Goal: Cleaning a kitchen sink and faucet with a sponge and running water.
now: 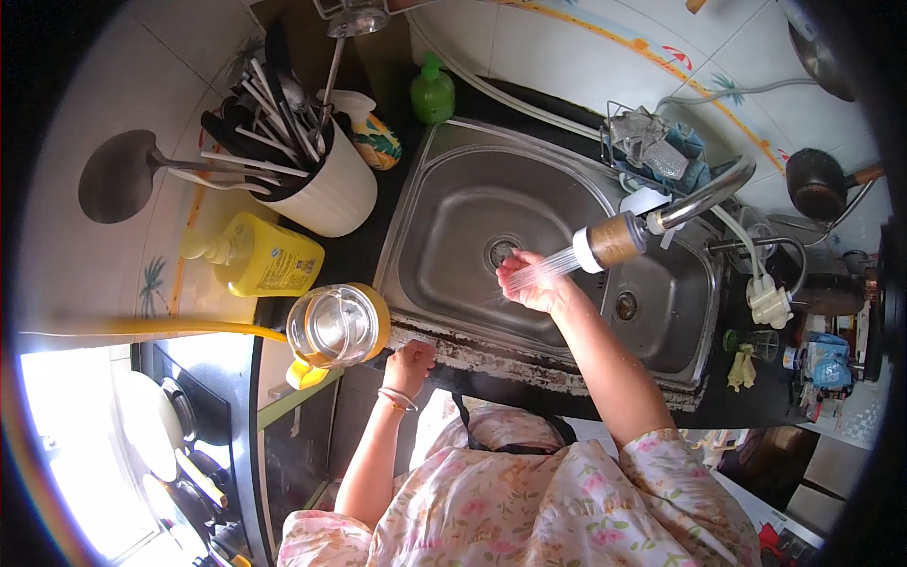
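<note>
My right hand (535, 285) is under a spray of water from the faucet filter (613, 241), palm up with fingers apart and nothing in it. Beneath it lies the larger basin of the steel sink (453, 262), its drain (504, 251) just beyond my fingertips. My left hand (411, 365), with bangles at the wrist, rests curled at the worn front edge of the counter (482, 356); whether something is inside its fingers cannot be told. Just left of it stands a clear jug (333, 322) with a yellow handle and rim.
A white utensil holder (333, 191), a yellow pump bottle (273, 259), a spray bottle (375, 138) and a green soap dispenser (432, 92) stand left of and behind the sink. A wire rack with scouring cloths (652, 145) hangs behind the faucet. The smaller basin (659, 312) lies right.
</note>
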The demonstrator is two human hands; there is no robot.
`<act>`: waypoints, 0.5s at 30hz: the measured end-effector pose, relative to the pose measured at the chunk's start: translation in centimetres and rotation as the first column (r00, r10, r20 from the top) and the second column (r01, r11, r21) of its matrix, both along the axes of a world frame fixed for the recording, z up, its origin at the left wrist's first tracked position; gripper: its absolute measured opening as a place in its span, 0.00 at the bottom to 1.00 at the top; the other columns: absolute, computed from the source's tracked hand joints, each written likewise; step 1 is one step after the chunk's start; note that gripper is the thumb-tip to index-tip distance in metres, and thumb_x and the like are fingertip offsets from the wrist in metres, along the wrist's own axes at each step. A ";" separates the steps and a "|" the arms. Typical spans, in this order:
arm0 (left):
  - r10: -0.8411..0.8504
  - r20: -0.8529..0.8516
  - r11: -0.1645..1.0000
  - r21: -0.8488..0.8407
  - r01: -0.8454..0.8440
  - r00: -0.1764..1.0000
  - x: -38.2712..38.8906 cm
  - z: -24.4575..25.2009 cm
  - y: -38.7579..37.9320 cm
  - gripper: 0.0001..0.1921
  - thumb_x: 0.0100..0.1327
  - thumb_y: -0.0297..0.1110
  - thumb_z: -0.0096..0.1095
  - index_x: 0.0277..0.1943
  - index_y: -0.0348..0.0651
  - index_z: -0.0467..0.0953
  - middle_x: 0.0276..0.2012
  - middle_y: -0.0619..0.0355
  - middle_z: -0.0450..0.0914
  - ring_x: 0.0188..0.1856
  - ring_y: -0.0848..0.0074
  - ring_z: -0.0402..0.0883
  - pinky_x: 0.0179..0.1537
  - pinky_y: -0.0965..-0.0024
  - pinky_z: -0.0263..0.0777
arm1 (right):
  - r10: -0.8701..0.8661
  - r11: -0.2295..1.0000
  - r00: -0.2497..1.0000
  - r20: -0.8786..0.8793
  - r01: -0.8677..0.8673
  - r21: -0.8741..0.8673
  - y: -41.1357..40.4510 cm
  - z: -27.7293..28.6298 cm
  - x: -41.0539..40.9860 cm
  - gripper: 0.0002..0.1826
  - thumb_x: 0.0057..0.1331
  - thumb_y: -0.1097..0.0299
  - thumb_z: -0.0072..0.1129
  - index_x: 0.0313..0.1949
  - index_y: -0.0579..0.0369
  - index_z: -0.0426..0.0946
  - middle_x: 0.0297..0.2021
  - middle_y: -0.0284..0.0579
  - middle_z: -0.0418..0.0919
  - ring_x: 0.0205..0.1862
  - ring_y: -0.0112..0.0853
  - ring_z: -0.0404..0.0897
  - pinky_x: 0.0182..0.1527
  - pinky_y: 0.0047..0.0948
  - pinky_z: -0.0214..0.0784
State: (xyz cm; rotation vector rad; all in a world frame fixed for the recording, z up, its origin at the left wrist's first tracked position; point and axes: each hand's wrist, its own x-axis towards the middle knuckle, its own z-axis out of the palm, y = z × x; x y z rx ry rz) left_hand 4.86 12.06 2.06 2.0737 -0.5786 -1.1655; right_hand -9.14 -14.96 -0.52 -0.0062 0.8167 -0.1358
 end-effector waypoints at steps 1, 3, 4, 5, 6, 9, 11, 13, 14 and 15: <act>-0.014 0.015 1.000 0.014 0.014 1.000 0.0 0.0 -0.1 0.14 0.62 0.39 0.52 0.38 0.36 0.79 0.24 0.54 0.81 0.23 0.76 0.79 0.29 0.75 0.73 | 0.011 1.000 0.999 -0.034 -0.011 0.006 0.1 0.2 0.0 0.15 0.61 0.62 0.58 0.28 0.65 0.76 0.27 0.55 0.79 0.31 0.45 0.80 0.31 0.40 0.76; -0.012 -0.003 1.000 -0.005 0.012 1.000 0.0 0.0 -0.1 0.14 0.62 0.39 0.52 0.38 0.37 0.79 0.24 0.54 0.81 0.24 0.76 0.79 0.29 0.75 0.73 | 0.079 0.997 0.996 -0.040 -0.079 -0.022 0.4 0.5 0.1 0.15 0.59 0.61 0.60 0.27 0.63 0.76 0.25 0.54 0.79 0.27 0.43 0.80 0.28 0.37 0.75; -0.022 0.007 1.000 0.005 0.022 1.000 0.0 0.0 -0.1 0.14 0.62 0.40 0.52 0.38 0.37 0.79 0.24 0.54 0.81 0.24 0.76 0.79 0.29 0.75 0.73 | 0.088 0.996 0.995 -0.042 -0.089 -0.023 0.5 0.7 0.2 0.15 0.59 0.61 0.60 0.26 0.63 0.76 0.25 0.54 0.79 0.26 0.42 0.80 0.28 0.37 0.75; -0.018 0.000 1.000 -0.009 0.018 1.000 0.0 0.0 -0.1 0.14 0.62 0.40 0.52 0.38 0.37 0.79 0.24 0.55 0.81 0.24 0.76 0.79 0.30 0.75 0.73 | 0.098 0.995 0.993 -0.071 -0.100 -0.028 0.6 0.8 0.2 0.15 0.59 0.61 0.60 0.26 0.62 0.76 0.24 0.53 0.79 0.26 0.42 0.80 0.27 0.37 0.75; -0.020 0.002 1.000 -0.009 0.020 1.000 0.0 0.0 -0.1 0.14 0.62 0.39 0.52 0.37 0.37 0.79 0.25 0.55 0.81 0.24 0.76 0.79 0.30 0.75 0.73 | 0.107 0.994 0.993 -0.051 -0.108 -0.026 0.6 0.9 0.2 0.14 0.59 0.61 0.60 0.25 0.62 0.76 0.24 0.53 0.79 0.25 0.42 0.79 0.28 0.37 0.74; -0.021 0.010 1.000 -0.011 0.022 1.000 0.0 0.1 -0.1 0.14 0.62 0.39 0.52 0.37 0.37 0.79 0.25 0.55 0.81 0.24 0.76 0.80 0.29 0.74 0.73 | 0.129 0.991 0.990 -0.054 -0.130 -0.026 0.7 1.2 0.1 0.13 0.59 0.62 0.59 0.24 0.60 0.76 0.24 0.52 0.79 0.24 0.41 0.78 0.28 0.36 0.74; -0.015 0.005 1.000 -0.017 0.015 1.000 -0.1 0.1 -0.1 0.14 0.62 0.40 0.52 0.38 0.37 0.79 0.25 0.55 0.81 0.24 0.76 0.80 0.29 0.74 0.73 | 0.143 0.990 0.989 -0.044 -0.143 -0.012 0.7 1.2 0.2 0.14 0.59 0.62 0.59 0.23 0.60 0.76 0.24 0.52 0.79 0.24 0.40 0.78 0.28 0.36 0.74; -0.011 0.008 1.000 -0.014 0.011 1.000 -0.1 0.2 0.0 0.14 0.62 0.40 0.53 0.37 0.37 0.79 0.25 0.55 0.81 0.24 0.76 0.80 0.29 0.74 0.73 | 0.154 0.988 0.987 -0.037 -0.155 -0.015 1.0 1.1 0.8 0.14 0.60 0.62 0.58 0.24 0.61 0.76 0.24 0.52 0.79 0.25 0.41 0.78 0.29 0.36 0.74; 0.006 -0.008 0.999 -0.036 -0.006 1.000 -0.1 0.2 0.1 0.14 0.62 0.40 0.53 0.37 0.37 0.78 0.25 0.55 0.81 0.24 0.76 0.79 0.29 0.74 0.73 | 0.147 0.988 0.982 -0.121 -0.151 -0.027 1.3 1.1 1.2 0.14 0.60 0.62 0.58 0.25 0.61 0.76 0.25 0.52 0.79 0.25 0.41 0.78 0.30 0.36 0.74; 0.013 -0.006 0.999 -0.044 -0.014 1.000 -0.1 0.1 0.1 0.14 0.62 0.40 0.54 0.37 0.37 0.78 0.24 0.55 0.81 0.23 0.76 0.79 0.28 0.74 0.73 | 0.168 0.984 0.981 -0.093 -0.172 -0.044 1.7 0.9 1.8 0.14 0.61 0.62 0.57 0.26 0.62 0.76 0.26 0.53 0.79 0.26 0.41 0.79 0.31 0.36 0.74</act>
